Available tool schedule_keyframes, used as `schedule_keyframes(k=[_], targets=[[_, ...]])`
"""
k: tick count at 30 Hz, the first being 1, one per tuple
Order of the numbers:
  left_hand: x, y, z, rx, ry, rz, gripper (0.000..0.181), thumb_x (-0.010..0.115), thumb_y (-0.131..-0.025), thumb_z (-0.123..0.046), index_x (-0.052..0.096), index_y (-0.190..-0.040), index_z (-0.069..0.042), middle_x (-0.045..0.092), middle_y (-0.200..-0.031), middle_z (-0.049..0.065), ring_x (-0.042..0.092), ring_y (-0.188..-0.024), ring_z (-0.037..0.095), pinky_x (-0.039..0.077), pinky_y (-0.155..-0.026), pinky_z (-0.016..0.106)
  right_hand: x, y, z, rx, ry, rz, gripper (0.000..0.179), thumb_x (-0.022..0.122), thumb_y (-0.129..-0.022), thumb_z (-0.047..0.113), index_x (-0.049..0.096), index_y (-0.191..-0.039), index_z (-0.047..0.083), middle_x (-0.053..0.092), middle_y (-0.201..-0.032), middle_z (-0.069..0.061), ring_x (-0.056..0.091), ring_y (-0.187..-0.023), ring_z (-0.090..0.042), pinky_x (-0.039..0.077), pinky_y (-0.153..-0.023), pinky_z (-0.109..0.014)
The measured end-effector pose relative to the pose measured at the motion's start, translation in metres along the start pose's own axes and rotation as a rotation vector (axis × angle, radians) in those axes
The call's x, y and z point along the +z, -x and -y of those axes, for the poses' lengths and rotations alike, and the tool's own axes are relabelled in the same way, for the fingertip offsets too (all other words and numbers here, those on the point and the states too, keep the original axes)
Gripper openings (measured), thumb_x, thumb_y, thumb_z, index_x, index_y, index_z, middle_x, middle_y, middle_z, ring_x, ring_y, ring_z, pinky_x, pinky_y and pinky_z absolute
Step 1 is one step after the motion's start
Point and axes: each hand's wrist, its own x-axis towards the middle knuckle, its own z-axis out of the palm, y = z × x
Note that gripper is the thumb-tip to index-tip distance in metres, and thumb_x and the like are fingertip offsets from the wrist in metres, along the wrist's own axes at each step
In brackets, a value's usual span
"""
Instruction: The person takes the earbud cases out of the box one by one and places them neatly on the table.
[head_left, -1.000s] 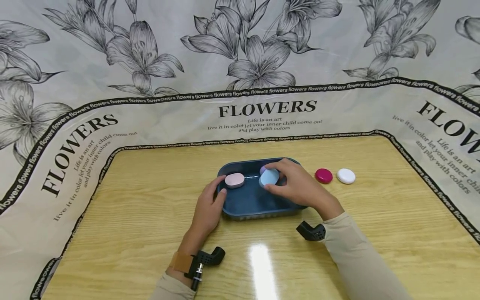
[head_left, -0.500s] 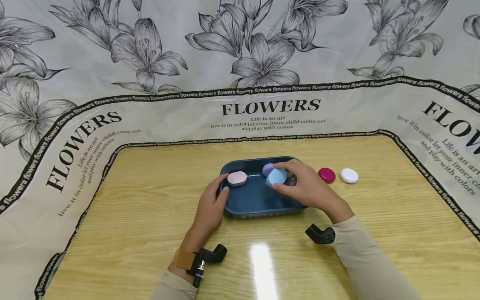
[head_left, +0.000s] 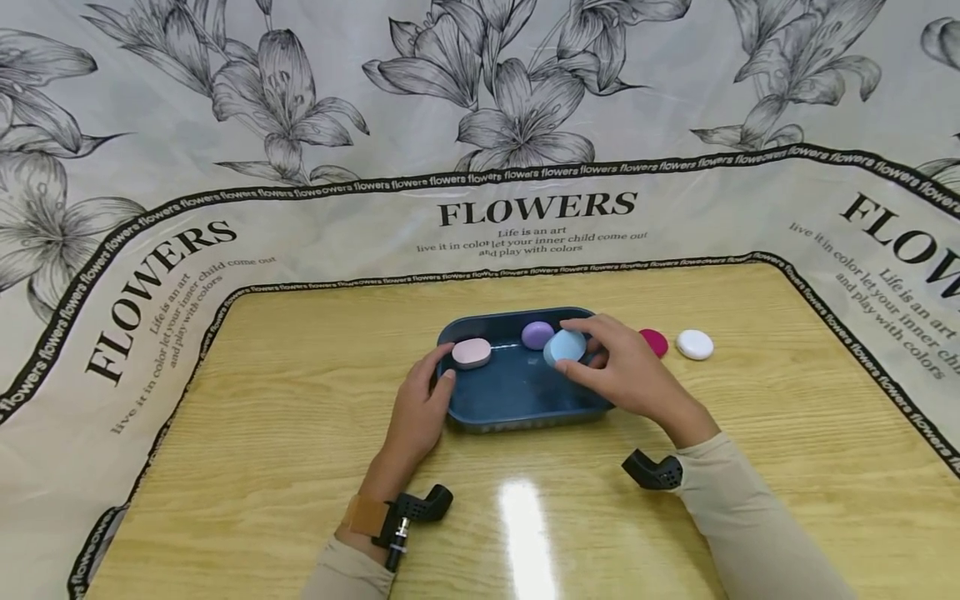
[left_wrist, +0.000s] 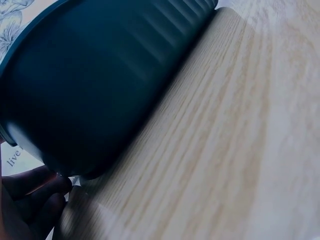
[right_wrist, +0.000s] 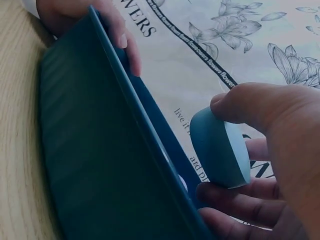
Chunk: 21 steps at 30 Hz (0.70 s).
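Observation:
My right hand (head_left: pixel 630 367) pinches a light blue oval bar of soap (head_left: pixel 566 347) between thumb and fingers, over the right half of a dark blue tub (head_left: pixel 510 408). In the right wrist view, the blue soap (right_wrist: pixel 220 147) is tilted above the rim. My left hand (head_left: pixel 420 408) grips the tub's left end, some fingers over the rim. Inside the tub, a pale pink soap (head_left: pixel 472 352) lies near the left end, and a round purple soap (head_left: pixel 537 335) sits by the back wall. The left wrist view shows the tub's outer wall (left_wrist: pixel 95 80) and a few curled fingers.
To the right of the tub, a dark pink round piece (head_left: pixel 654 342), partly behind my right hand, and a white round piece (head_left: pixel 695 344) lie on the wooden table (head_left: pixel 300 433). A flower-printed sheet (head_left: pixel 337 225) rises at the back and sides.
My right hand has moved to the right with the light blue soap, uncovering the purple one. My left hand stays at the tub's left end.

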Motion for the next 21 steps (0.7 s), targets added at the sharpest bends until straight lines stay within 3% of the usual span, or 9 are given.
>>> schedule_keyframes(k=[9, 21], targets=[[0.001, 0.001, 0.0, -0.007, 0.013, 0.003, 0.044, 0.045, -0.105, -0.031, 0.05, -0.148, -0.024, 0.047, -0.15, 0.002, 0.04, -0.14, 0.02, 0.033, -0.114, 0.048, -0.008, 0.007, -0.003, 0.001, -0.009, -0.039, 0.056, 0.079, -0.089, 0.027, 0.06, -0.136, 0.004, 0.059, -0.112, -0.007, 0.061, -0.085, -0.022, 0.057, -0.074, -0.041], [-0.002, -0.001, -0.002, 0.021, 0.021, -0.006, 0.042, 0.048, -0.105, -0.028, 0.052, -0.147, -0.023, 0.049, -0.148, 0.005, 0.042, -0.139, 0.023, 0.034, -0.113, 0.051, -0.016, 0.019, -0.012, 0.007, -0.013, -0.129, 0.052, 0.077, -0.09, 0.025, 0.06, -0.135, 0.006, 0.061, -0.118, -0.007, 0.066, -0.083, -0.02, 0.055, -0.07, -0.023]])
